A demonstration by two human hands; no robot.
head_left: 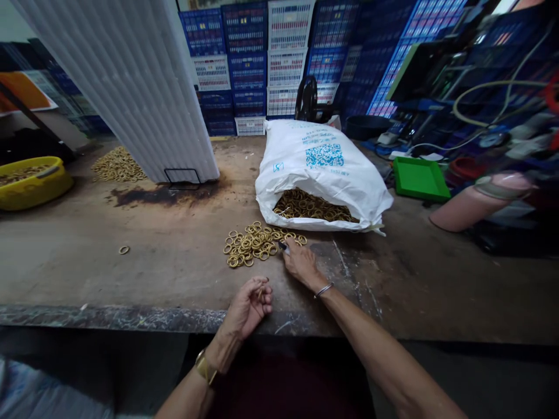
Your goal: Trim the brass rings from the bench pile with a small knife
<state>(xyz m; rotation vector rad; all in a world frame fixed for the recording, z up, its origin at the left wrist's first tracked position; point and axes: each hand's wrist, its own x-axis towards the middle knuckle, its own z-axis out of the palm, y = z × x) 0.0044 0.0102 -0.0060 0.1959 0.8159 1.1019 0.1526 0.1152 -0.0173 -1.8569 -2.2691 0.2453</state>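
Note:
A loose pile of brass-coloured rings (251,244) lies on the worktable in front of the mouth of a white woven sack (297,145). More rings fill the sack's opening. My right hand (301,263) is closed at the pile's right edge, gripping a small black-and-white tool (283,247) whose exact kind is too small to make out. Nearer the table's front edge, my left hand (251,305) is palm up with its fingers curled in. What looks like a brass ring (261,293) shows between them, partly hidden by the fingers.
One single ring (124,250) lies to the left. Behind it stand a ridged white panel (144,87) in a black wire stand, another ring heap (117,164) and a yellow basin (39,186). A green tray (421,178) sits at right; stacked crates (244,70) line the back.

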